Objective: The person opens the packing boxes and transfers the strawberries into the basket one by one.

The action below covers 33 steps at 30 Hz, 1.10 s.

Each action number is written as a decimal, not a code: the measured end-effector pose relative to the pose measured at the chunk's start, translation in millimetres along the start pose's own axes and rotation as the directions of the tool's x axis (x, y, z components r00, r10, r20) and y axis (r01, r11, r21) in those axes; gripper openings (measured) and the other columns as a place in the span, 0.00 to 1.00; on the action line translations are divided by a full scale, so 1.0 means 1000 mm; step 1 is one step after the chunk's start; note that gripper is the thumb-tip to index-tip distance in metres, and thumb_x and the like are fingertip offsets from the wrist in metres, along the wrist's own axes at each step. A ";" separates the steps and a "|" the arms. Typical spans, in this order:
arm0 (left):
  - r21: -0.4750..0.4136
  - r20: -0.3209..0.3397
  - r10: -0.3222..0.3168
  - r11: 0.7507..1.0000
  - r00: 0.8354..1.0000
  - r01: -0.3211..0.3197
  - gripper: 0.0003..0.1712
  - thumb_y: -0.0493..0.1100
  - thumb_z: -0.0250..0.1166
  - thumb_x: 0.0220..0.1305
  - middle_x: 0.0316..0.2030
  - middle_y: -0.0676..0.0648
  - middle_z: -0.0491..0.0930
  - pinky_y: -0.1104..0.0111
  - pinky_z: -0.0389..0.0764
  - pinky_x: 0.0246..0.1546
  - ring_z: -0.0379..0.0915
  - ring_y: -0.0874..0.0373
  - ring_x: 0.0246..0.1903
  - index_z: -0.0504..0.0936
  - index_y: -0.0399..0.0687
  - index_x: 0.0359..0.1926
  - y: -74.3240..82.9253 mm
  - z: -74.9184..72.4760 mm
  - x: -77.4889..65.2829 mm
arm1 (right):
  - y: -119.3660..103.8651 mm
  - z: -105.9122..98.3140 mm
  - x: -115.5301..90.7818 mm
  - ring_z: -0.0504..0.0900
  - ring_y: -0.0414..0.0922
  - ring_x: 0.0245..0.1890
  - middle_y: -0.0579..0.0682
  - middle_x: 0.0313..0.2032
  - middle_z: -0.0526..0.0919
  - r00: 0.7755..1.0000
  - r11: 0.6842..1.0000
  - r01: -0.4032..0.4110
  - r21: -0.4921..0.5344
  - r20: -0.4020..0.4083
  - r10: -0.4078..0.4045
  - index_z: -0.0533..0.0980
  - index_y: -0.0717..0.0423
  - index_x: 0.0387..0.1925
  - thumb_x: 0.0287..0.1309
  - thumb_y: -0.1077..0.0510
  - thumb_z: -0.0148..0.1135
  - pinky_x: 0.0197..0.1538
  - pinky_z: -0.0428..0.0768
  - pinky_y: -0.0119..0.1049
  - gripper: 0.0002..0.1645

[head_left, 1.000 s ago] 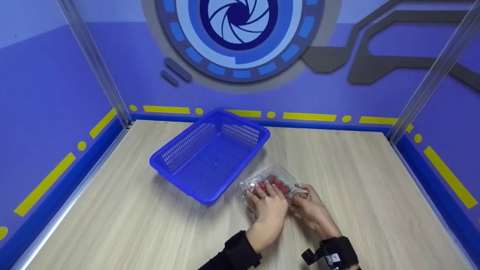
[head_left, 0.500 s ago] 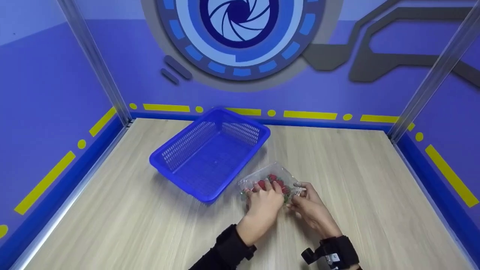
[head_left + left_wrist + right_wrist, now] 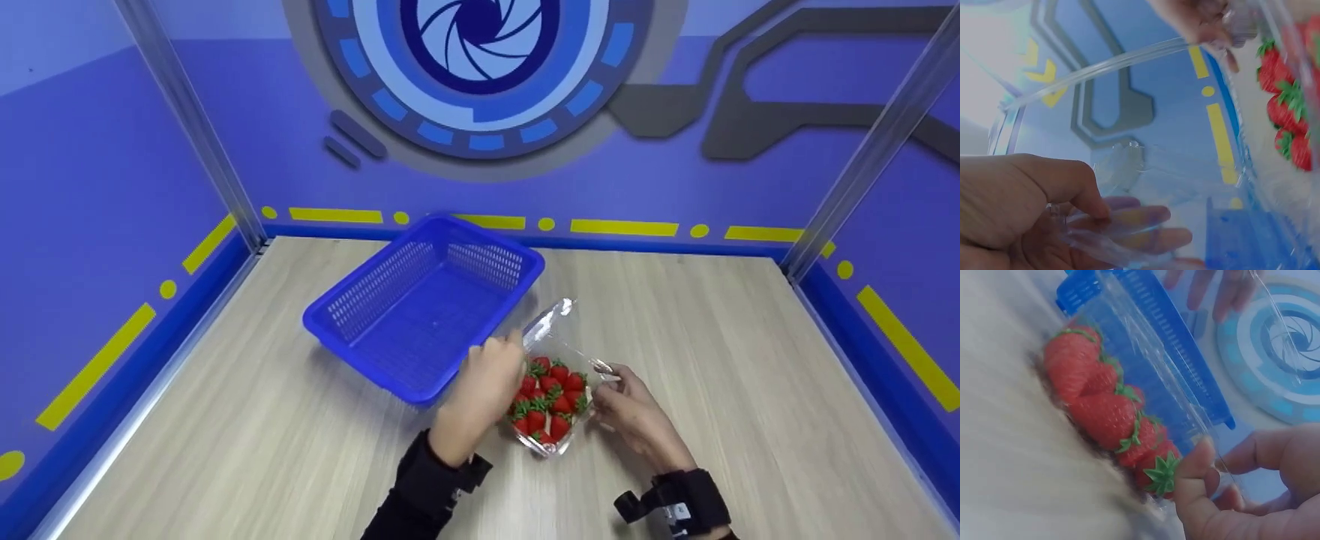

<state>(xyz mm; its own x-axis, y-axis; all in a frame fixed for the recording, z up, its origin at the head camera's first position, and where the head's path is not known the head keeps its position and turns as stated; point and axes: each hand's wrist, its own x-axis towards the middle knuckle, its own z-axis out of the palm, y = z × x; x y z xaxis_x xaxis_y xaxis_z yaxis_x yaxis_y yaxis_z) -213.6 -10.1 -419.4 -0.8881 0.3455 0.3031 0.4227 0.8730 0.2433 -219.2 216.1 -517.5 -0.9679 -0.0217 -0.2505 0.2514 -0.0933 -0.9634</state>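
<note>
A clear plastic clamshell box [image 3: 545,450] with several red strawberries [image 3: 553,401] lies on the table, its lid [image 3: 553,320] tilted up. My left hand [image 3: 480,379] grips the lid's edge; in the left wrist view the thumb lies on one side and the fingers show through the plastic on the other. At the box's right side, my right hand [image 3: 637,416] pinches the plastic edge near a corner between thumb and fingers. The right wrist view shows the strawberries [image 3: 1109,419] with green leaves, seen from the side beside that hand. The left hand covers part of the box's left side.
A blue perforated plastic basket [image 3: 427,326] with nothing in it stands to the left of the box, close to the left hand. Blue patterned panels [image 3: 600,187] enclose the wood-look table [image 3: 225,405] at the back and sides.
My left hand has moved from over the strawberries to the left and up, lifting the lid open. The strawberries now show uncovered. My right hand stays at the box's right side.
</note>
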 end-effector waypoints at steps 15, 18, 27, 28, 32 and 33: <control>-0.286 -0.121 -0.102 0.956 0.987 0.064 0.20 0.26 0.56 0.64 0.37 0.33 0.84 0.51 0.86 0.32 0.84 0.38 0.33 0.76 0.30 0.57 -0.022 0.009 0.008 | -0.010 -0.038 0.003 0.78 0.40 0.36 0.52 0.44 0.73 0.999 0.998 0.021 -0.058 -0.038 -0.024 0.56 0.70 0.73 0.70 0.70 0.51 0.37 0.80 0.30 0.33; -0.357 -0.131 -0.133 0.931 0.982 0.078 0.21 0.26 0.57 0.62 0.38 0.34 0.85 0.51 0.85 0.35 0.84 0.39 0.36 0.76 0.30 0.57 -0.023 0.017 0.010 | -0.014 -0.052 0.002 0.79 0.38 0.42 0.51 0.51 0.75 0.999 0.999 0.035 -0.027 -0.037 -0.036 0.54 0.70 0.75 0.71 0.69 0.51 0.44 0.81 0.30 0.35; -0.849 0.188 -0.179 0.464 0.966 0.252 0.23 0.20 0.49 0.65 0.47 0.31 0.82 0.64 0.87 0.30 0.86 0.39 0.36 0.71 0.27 0.61 -0.022 0.053 0.018 | -0.027 -0.099 -0.005 0.79 0.31 0.47 0.37 0.50 0.78 0.998 0.995 0.031 0.090 -0.064 -0.025 0.46 0.70 0.78 0.77 0.65 0.45 0.57 0.77 0.27 0.36; -0.872 0.239 -0.178 0.392 0.954 0.292 0.23 0.20 0.49 0.66 0.47 0.30 0.81 0.64 0.88 0.31 0.86 0.37 0.37 0.70 0.26 0.61 -0.022 0.058 0.019 | -0.028 -0.104 -0.006 0.78 0.30 0.47 0.35 0.48 0.78 0.997 0.996 0.030 0.083 -0.069 -0.024 0.45 0.70 0.78 0.77 0.65 0.45 0.57 0.77 0.27 0.36; -0.890 0.393 -0.169 0.178 0.904 0.420 0.24 0.20 0.47 0.67 0.45 0.28 0.80 0.60 0.88 0.33 0.85 0.33 0.36 0.66 0.23 0.63 -0.027 0.080 0.021 | -0.030 -0.118 -0.008 0.78 0.30 0.46 0.33 0.44 0.78 0.996 0.996 0.031 0.079 -0.083 -0.024 0.46 0.71 0.77 0.76 0.67 0.44 0.55 0.77 0.26 0.35; -0.882 0.421 -0.168 0.151 0.891 0.446 0.23 0.20 0.47 0.67 0.44 0.28 0.80 0.61 0.88 0.32 0.86 0.33 0.35 0.65 0.23 0.63 -0.029 0.084 0.021 | -0.030 -0.121 -0.008 0.78 0.31 0.46 0.33 0.43 0.78 0.996 0.996 0.027 0.081 -0.085 -0.020 0.47 0.70 0.77 0.76 0.67 0.45 0.55 0.77 0.26 0.35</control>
<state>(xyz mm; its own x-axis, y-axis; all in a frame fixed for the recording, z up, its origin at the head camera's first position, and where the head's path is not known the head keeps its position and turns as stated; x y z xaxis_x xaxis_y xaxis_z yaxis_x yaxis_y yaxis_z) -259.9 0.7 -497.9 -0.9385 0.3064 -0.1589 -0.1726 -0.0177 0.9848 -218.3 339.2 -497.8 -0.9691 0.0646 -0.2381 0.2239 -0.1741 -0.9589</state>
